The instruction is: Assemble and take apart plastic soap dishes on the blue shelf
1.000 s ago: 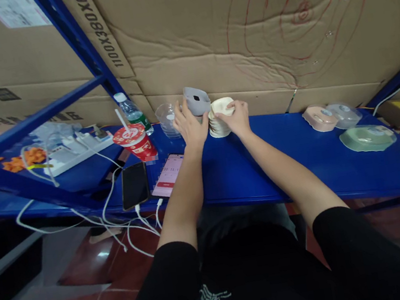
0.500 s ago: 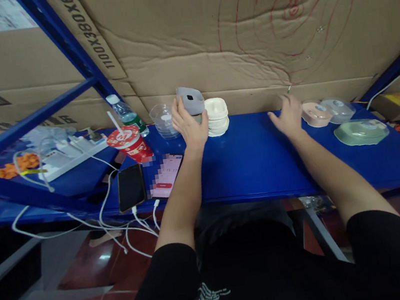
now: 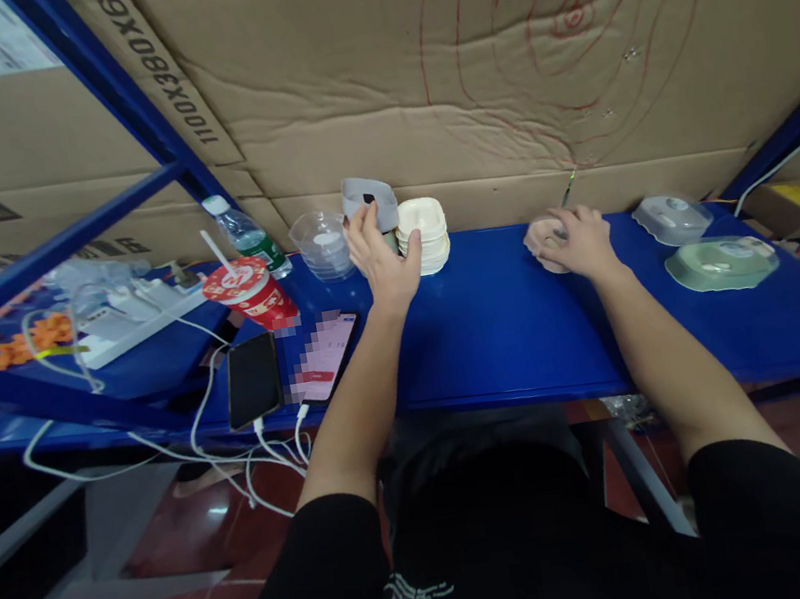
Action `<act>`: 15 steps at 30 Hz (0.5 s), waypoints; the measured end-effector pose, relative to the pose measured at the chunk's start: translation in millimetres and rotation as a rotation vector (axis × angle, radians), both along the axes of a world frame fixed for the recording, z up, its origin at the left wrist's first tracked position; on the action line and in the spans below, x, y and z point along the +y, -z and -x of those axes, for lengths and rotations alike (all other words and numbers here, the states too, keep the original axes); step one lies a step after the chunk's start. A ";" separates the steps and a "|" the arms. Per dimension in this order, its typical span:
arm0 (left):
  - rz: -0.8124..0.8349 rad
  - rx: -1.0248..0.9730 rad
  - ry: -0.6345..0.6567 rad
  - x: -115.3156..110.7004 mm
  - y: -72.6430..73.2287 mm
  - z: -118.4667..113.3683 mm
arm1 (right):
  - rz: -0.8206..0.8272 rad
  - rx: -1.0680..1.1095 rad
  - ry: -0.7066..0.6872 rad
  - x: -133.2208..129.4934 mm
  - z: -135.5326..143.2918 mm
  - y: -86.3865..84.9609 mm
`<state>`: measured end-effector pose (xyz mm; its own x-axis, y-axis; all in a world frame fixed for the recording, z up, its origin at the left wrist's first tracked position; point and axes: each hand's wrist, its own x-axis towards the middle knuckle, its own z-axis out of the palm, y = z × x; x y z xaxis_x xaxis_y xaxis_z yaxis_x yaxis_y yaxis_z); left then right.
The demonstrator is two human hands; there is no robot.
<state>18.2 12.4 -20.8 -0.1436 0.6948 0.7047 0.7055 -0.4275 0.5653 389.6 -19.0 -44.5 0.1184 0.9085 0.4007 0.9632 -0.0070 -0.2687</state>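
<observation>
My left hand point(image 3: 386, 259) has its fingers spread in front of a grey square container point(image 3: 379, 204) with a dark square mark; the fingertips overlap its lower part, and whether they touch I cannot tell. That container sits at the back of the blue table, on top of something mostly hidden. Just right of it stands a stack of cream square containers point(image 3: 424, 235). My right hand point(image 3: 586, 242) is closed over a beige-pink lidded container point(image 3: 545, 244), with its fingers on the top and right side. Farther right lie a clear container point(image 3: 674, 218) and a pale green one point(image 3: 720, 263).
Left of the stacks are nested clear bowls point(image 3: 323, 248), a water bottle point(image 3: 249, 237) and a red cup point(image 3: 251, 295) with a straw. Two phones, one dark point(image 3: 253, 378) and one lit point(image 3: 325, 357), lie on cables. Cardboard point(image 3: 352, 94) walls the back; a blue frame point(image 3: 134, 109) slants at left.
My right hand has taken hold of the beige-pink container and brought it left, away from the clear one. My left hand stays by the grey container, its fingers slightly lower against it.
</observation>
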 end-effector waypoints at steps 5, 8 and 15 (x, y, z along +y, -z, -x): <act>-0.013 0.008 0.015 -0.4 1.4 -1.3 | 0.157 0.138 -0.251 -1.4 14.3 1.2; -0.034 0.041 0.041 -0.6 5.4 -3.5 | 0.211 0.146 -0.423 -7.8 27.1 -3.1; -0.139 0.270 0.366 -3.3 5.7 -6.6 | 0.043 0.438 -0.593 -30.6 58.9 -26.3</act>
